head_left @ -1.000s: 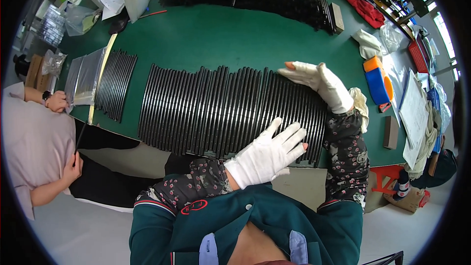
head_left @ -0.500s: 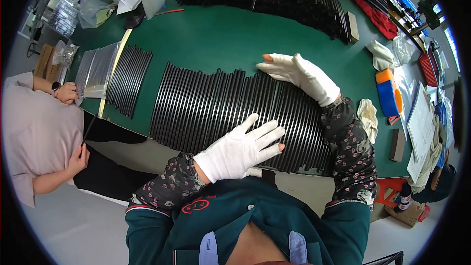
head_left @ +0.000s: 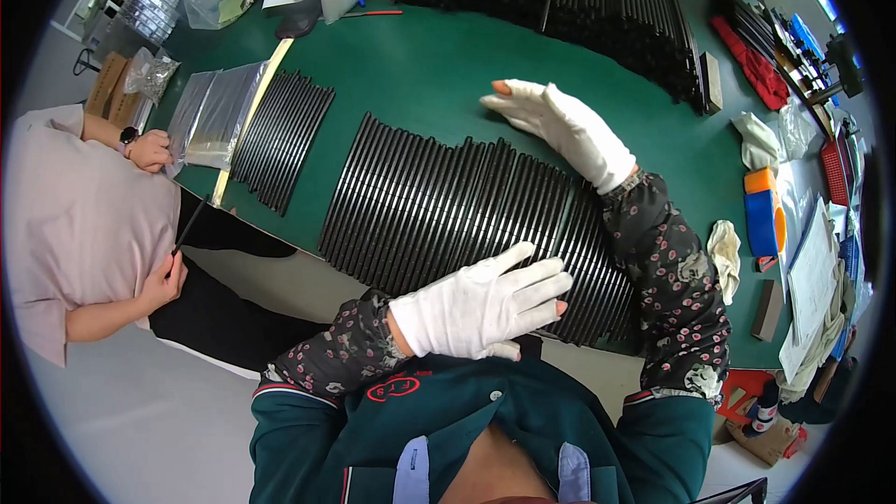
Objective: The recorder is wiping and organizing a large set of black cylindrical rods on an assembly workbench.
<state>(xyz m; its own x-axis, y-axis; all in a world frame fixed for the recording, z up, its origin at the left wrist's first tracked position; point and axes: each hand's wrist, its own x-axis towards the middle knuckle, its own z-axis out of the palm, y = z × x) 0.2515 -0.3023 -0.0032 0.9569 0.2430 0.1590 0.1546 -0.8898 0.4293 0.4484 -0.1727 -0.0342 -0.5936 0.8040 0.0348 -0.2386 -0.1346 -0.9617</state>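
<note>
Black rods (head_left: pixel 429 205) lie side by side in one row along the green tabletop's (head_left: pixel 420 65) near edge. Long axes run near to far, far ends leaning rightward. White-gloved left hand (head_left: pixel 471 311) over near ends, fingers spread apart. Gloved right hand (head_left: pixel 583 145) by far ends, fingers extended, unclamped; contact unclear.

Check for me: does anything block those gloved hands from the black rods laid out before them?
Nothing visible does, apart from the white gloves. The left hand is over the near edge of the black rods; the right hand is by their far edge, toward the right. Whether either touches them is unclear.
</note>
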